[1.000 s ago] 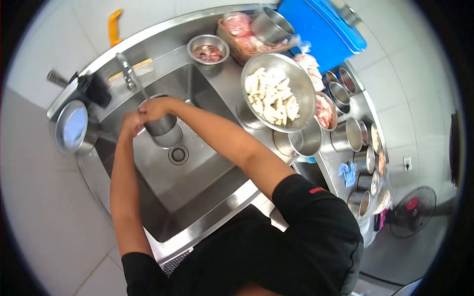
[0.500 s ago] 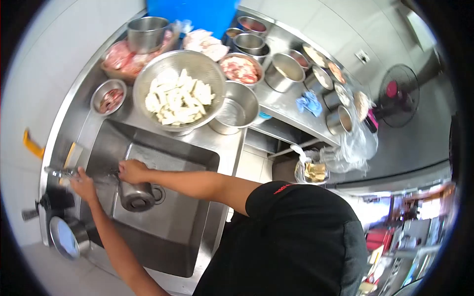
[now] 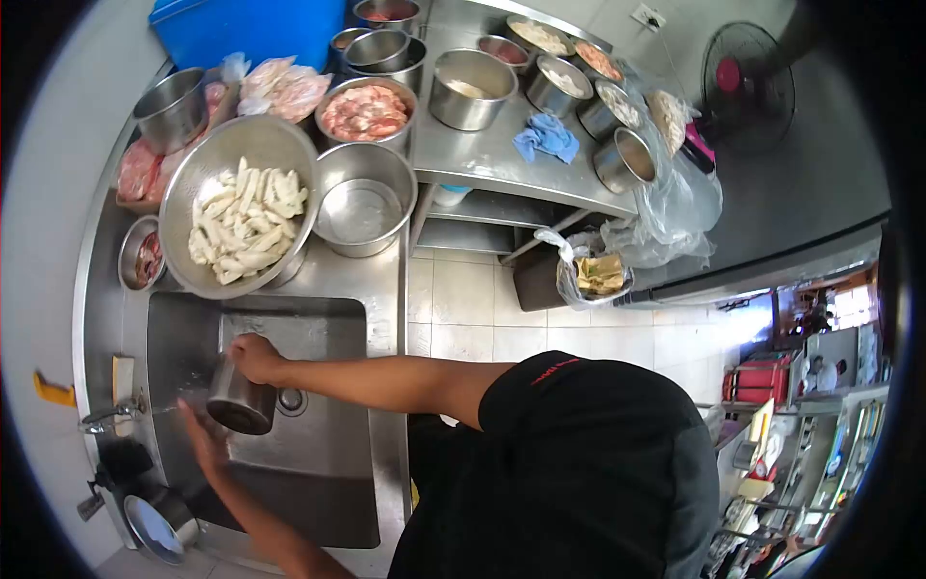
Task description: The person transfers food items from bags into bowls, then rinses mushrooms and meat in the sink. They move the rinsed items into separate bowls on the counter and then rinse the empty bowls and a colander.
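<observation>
A steel pot is tipped over inside the sink, its base turned up toward me. My right hand is closed on its rim end. My left hand, blurred, is beside the pot's lower side with fingers stretched out, between pot and faucet. The faucet sits on the sink's left ledge, with water splashing near the pot. Behind the sink stands a large perforated steel colander with pale, cut pieces in it.
Beside the colander are a wide steel pot, a bowl of raw meat and a small bowl. A blue bin stands at the back. The side table holds several pots and a blue cloth. A bagged bin stands below.
My left hand has come away from the faucet toward the pot. My right hand has tilted the pot and brought it slightly left. The view has shifted, uncovering the drain.
</observation>
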### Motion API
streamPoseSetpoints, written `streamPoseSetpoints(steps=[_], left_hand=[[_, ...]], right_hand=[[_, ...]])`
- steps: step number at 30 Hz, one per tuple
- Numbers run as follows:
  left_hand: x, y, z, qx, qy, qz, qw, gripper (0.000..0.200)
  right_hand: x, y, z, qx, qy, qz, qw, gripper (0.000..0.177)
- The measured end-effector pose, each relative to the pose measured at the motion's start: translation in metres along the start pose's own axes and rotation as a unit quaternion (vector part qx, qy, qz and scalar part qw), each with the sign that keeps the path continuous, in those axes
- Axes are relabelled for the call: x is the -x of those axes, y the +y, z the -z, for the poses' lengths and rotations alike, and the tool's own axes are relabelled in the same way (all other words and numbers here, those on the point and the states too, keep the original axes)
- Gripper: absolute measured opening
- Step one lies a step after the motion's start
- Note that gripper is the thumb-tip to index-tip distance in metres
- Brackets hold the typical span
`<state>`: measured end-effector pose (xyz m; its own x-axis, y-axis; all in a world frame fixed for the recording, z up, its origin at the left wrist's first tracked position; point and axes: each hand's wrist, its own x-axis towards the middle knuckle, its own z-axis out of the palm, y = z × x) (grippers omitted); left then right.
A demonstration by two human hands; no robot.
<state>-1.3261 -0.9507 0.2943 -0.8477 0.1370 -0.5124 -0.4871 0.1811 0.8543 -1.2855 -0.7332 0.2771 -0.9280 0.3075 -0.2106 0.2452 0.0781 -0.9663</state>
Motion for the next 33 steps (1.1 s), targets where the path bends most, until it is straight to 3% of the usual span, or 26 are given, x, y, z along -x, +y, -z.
streamPoseSetpoints(steps=[1,3,7,12,13,15,17,19,20,21,22,23,24,25,27,29,30,32,33], left_hand=[[0.026,-0.004,-0.016,0.105,-0.065,0.075,0.99,0.084],[0.049,-0.021,-0.043,0.12,-0.148,0.093,0.977,0.085],[0.113,-0.025,-0.106,0.122,-0.078,-0.051,0.988,0.085],[0.143,0.016,-0.155,0.118,-0.073,-0.045,0.989,0.081],[0.159,0.025,-0.173,0.1,-0.008,-0.068,0.993,0.074],[0.146,0.016,-0.16,0.042,0.002,-0.079,0.996,0.074],[0.158,0.019,-0.179,0.01,0.079,-0.152,0.985,0.079],[0.187,0.036,-0.21,-0.13,0.06,-0.331,0.933,0.08],[0.217,0.051,-0.24,-0.223,0.056,-0.396,0.889,0.08],[0.238,0.061,-0.268,-0.242,0.045,-0.42,0.874,0.084],[0.243,0.057,-0.291,-0.219,0.039,-0.448,0.866,0.09],[0.268,0.055,-0.331,-0.121,0.004,-0.424,0.897,0.096],[0.266,0.04,-0.358,-0.116,-0.019,-0.47,0.875,0.1],[0.274,0.029,-0.39,-0.085,-0.057,-0.484,0.869,0.103],[0.281,0.002,-0.443,-0.085,-0.146,-0.474,0.864,0.101],[0.285,-0.03,-0.487,-0.124,-0.261,-0.424,0.858,0.101],[0.287,-0.046,-0.505,-0.157,-0.325,-0.389,0.848,0.102],[0.295,-0.077,-0.533,-0.3,-0.442,-0.231,0.813,0.11],[0.32,-0.063,-0.542,-0.466,-0.434,-0.171,0.752,0.113]], right_hand=[[0.003,0.01,0.007,-0.083,0.034,-0.057,0.994,0.026],[0.014,0.02,0.024,-0.06,0.079,-0.052,0.994,0.024],[0.066,-0.006,0.077,-0.152,0.038,0.028,0.987,0.02],[0.102,-0.022,0.124,-0.157,-0.057,0.124,0.978,0.019],[0.106,-0.023,0.136,-0.111,-0.07,0.147,0.98,0.018],[0.105,-0.017,0.158,-0.028,-0.112,0.187,0.975,0.019],[0.118,-0.013,0.187,0.025,-0.118,0.213,0.97,0.021],[0.127,0.004,0.21,0.018,-0.132,0.262,0.956,0.025],[0.149,-0.001,0.232,-0.066,-0.061,0.258,0.962,0.025],[0.186,-0.025,0.274,-0.125,-0.064,0.207,0.968,0.025],[0.204,-0.027,0.294,-0.217,0.006,0.186,0.958,0.021],[0.215,-0.024,0.316,-0.236,0.057,0.164,0.956,0.019],[0.218,-0.012,0.333,-0.303,0.078,0.184,0.932,0.017],[0.23,-0.016,0.356,-0.229,0.196,0.252,0.92,0.017],[0.267,-0.028,0.413,-0.131,0.269,0.25,0.921,0.017],[0.295,-0.012,0.458,0.05,0.405,0.281,0.868,0.02],[0.31,0.007,0.479,0.138,0.466,0.252,0.837,0.023],[0.332,0.067,0.51,0.279,0.534,0.075,0.794,0.028],[0.332,0.127,0.528,0.33,0.48,-0.137,0.801,0.031]])
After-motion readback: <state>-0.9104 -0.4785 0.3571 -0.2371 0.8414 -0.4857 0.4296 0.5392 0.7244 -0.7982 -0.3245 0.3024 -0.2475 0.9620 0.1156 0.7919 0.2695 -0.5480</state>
